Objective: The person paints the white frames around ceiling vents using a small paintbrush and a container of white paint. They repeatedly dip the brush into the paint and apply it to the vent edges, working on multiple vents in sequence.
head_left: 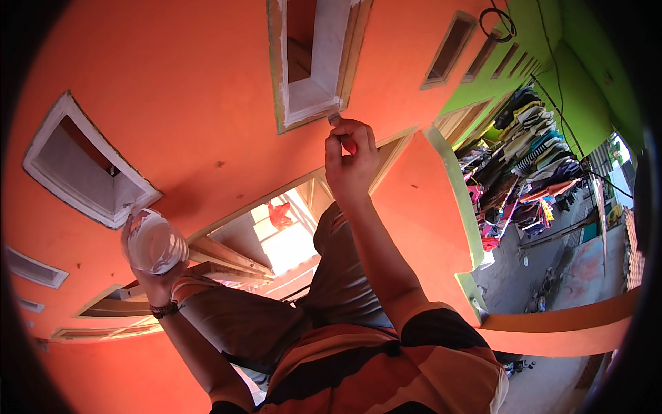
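My right hand (354, 165) is raised against the orange wall (207, 83), fingers closed around a small paintbrush (335, 119). A bit of red, likely its handle, shows between the fingers. The bristles meet the lower right corner of a recessed opening (314, 101) with white-painted inner sides and a bare, greenish-brown outer edge. Lower on the left, my left hand (160, 281) grips a clear plastic tub (153, 241) with whitish paint inside. The tub is just below the corner of a second white-edged opening (43, 162); I cannot tell whether they touch.
More slot openings (449, 48) run along the wall to the right. A coil of black cable (498, 24) hangs at upper right. Many clothes (538, 152) hang along the green wall (579, 90). Below my legs (345, 276) are wooden boards (231, 255) and a red plastic bag (279, 215).
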The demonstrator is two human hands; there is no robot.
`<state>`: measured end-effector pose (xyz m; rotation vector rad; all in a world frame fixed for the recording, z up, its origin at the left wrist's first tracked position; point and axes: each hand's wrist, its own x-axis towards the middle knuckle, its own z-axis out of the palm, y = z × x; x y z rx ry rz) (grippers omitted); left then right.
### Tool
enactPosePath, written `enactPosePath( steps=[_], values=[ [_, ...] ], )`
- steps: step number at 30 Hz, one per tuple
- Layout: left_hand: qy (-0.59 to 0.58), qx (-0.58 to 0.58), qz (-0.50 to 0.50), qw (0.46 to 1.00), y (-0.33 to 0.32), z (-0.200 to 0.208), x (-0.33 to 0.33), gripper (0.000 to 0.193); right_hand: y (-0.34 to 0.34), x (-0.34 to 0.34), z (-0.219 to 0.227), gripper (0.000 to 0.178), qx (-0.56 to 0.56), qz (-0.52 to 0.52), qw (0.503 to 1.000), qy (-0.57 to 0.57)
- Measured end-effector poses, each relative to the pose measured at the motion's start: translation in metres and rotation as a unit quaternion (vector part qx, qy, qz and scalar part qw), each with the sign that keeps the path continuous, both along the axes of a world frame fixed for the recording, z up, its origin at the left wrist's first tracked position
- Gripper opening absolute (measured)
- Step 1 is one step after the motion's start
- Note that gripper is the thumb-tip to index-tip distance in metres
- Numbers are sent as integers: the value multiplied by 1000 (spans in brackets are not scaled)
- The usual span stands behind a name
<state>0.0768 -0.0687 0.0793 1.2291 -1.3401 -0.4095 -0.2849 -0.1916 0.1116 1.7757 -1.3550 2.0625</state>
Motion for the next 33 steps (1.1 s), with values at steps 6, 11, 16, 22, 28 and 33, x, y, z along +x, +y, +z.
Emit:
enactPosePath(
  steps=[6, 11, 16, 22, 28, 33],
  values=[
    [-3, 6, 1, 1000, 0, 1, -1, 100, -6, -11, 3, 15, -6, 9, 998, -70],
    [-11, 22, -3, 1000, 0, -1, 4, 104, -3, -10, 10, 14, 4, 54, 991, -121],
    [-6, 5, 5, 1000, 0, -2, 0, 105, -13, -25, 11, 10, 46, 63, 987, -143],
    [-3, 9, -15, 1000, 2, 0, 1, 108, -12, -36, 31, 9, 77, 61, 982, -160],
    [18, -1, -21, 1000, 3, 2, -3, 107, -22, -43, 54, 7, 102, 19, 992, -78],
    [17, -10, -25, 999, 2, 6, -6, 109, -19, -49, 51, 7, 29, 21, 997, -72]
  ],
)
